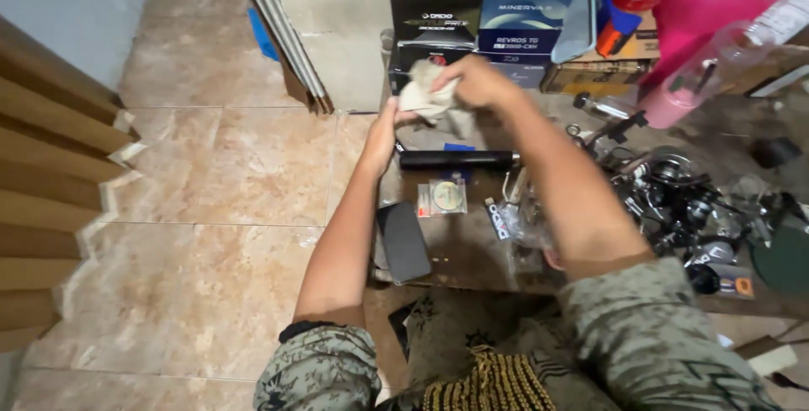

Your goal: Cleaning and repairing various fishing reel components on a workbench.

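Note:
My right hand [477,82] is closed around a crumpled off-white cloth [424,93], pressing it at the far end of the table. My left hand [383,135] grips something beneath the cloth; the cloth and my fingers hide what it is. Just below both hands lies a black cylindrical handle [459,159] flat on the worn brown table [459,251]. Both arms reach forward from camouflage-patterned sleeves.
A small clear packet with a round disc [446,197] and a black phone [403,241] lie near the table's left edge. Dark reel parts [674,196] pile at the right. Stacked boxes [472,15], a pink container [704,7] and leaning rods [282,36] stand behind. Tiled floor [211,209] lies left.

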